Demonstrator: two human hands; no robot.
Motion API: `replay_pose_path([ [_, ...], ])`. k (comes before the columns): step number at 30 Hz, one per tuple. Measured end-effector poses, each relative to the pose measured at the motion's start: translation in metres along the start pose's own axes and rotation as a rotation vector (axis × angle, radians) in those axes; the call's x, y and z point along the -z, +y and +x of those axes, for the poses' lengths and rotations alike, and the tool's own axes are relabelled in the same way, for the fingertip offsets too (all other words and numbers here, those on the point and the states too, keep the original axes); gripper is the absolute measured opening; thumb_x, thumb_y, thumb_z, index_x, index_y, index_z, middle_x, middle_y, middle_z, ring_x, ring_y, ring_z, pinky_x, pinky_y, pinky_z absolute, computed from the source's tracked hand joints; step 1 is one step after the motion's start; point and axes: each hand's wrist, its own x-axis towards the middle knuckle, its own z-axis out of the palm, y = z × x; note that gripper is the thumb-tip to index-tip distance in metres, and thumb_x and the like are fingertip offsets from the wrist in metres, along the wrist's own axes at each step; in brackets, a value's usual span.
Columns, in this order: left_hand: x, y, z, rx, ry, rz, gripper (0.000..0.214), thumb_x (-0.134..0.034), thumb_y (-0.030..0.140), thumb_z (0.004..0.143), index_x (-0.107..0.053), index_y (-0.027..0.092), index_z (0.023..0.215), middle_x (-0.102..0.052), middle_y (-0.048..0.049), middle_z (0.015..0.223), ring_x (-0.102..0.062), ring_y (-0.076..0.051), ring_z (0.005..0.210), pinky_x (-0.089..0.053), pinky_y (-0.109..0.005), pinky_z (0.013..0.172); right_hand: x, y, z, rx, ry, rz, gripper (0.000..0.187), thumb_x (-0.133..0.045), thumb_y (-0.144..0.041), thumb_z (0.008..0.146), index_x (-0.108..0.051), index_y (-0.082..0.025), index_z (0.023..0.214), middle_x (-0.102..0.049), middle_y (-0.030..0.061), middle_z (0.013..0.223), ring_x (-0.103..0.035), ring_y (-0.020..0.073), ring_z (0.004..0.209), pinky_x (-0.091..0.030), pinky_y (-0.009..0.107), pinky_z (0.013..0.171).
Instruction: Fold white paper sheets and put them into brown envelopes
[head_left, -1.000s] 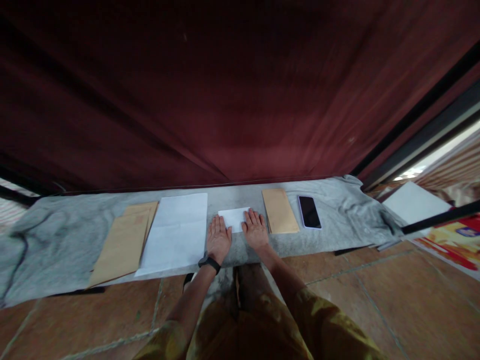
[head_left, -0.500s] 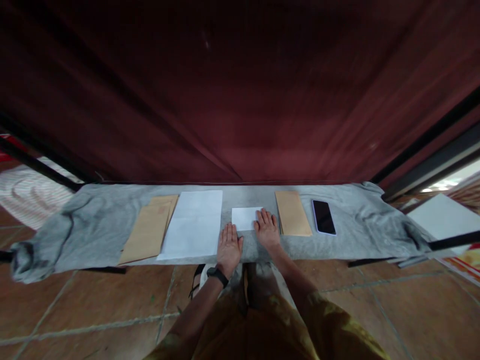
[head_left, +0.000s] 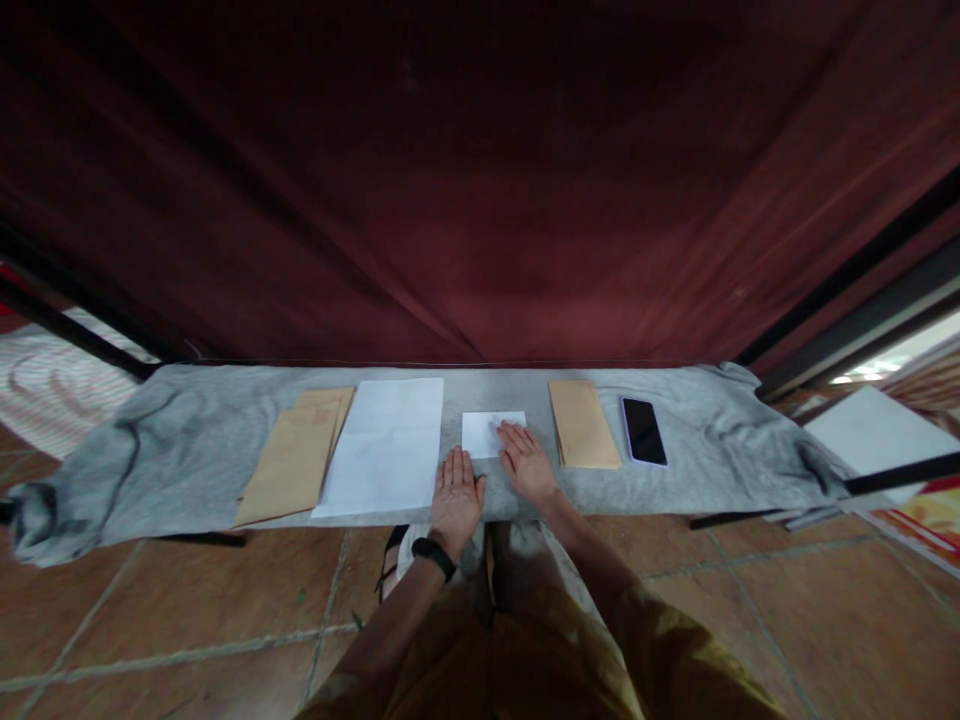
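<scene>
A small white folded-looking sheet of paper (head_left: 480, 434) lies flat on the grey cloth (head_left: 570, 497) in front of me. My right hand (head_left: 526, 462) rests with fingers stretched out over the paper's right part. At the paper's lower left corner, my left hand (head_left: 457, 500) lies flat on the cloth, fingers straight, a dark band (head_left: 435, 557) on its wrist. Neither hand grips anything. To the left is a stack of large white paper (head_left: 386, 445) with crease lines, close to my left hand. Brown envelopes (head_left: 585, 425) lie just right of my right hand.
More brown envelopes (head_left: 296, 455) lie left of the white sheets. A phone (head_left: 643, 432) with a pale case is on the cloth at the right. A dark red curtain (head_left: 480, 250) hangs behind the narrow cloth-covered surface, between black bars (head_left: 847, 275).
My right hand has slid left across the small paper, from its right edge toward its middle. My left hand stays in about the same place. The whole view has shifted slightly.
</scene>
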Motion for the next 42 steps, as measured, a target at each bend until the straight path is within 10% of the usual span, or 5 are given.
replay_pose_path([
  [10,0.007,-0.002,-0.001,-0.111,-0.061,-0.022,0.057,-0.034,0.038,0.103,-0.038,0.015,0.156,-0.041,-0.0105,0.161,-0.03,-0.028,0.153,-0.027,-0.05,0.124,0.006,-0.006,-0.011,0.126,-0.122,0.056,0.043,-0.043,-0.034,0.105,-0.056,-0.021,0.144,-0.05,0.0059,0.155,-0.046,0.0229,0.144,-0.035,0.045,0.121],
  [31,0.013,-0.006,-0.01,-0.107,-0.035,-0.087,0.058,-0.038,0.041,0.103,-0.044,0.006,0.149,-0.045,-0.0194,0.157,-0.038,-0.028,0.149,-0.036,-0.047,0.121,-0.003,0.001,-0.04,-0.084,0.024,-0.167,0.05,-0.038,-0.032,0.106,-0.048,-0.014,0.151,-0.046,0.0128,0.156,-0.046,0.0284,0.143,-0.032,0.048,0.118],
  [42,0.053,-0.112,-0.018,0.186,0.211,-0.109,0.057,-0.043,0.034,0.1,-0.04,0.011,0.152,-0.04,-0.0218,0.159,-0.027,-0.033,0.153,-0.03,-0.056,0.121,-0.006,0.002,-0.041,-0.084,0.04,-0.174,0.05,-0.034,-0.032,0.106,-0.049,-0.013,0.15,-0.05,0.0134,0.153,-0.048,0.0278,0.141,-0.032,0.048,0.117],
])
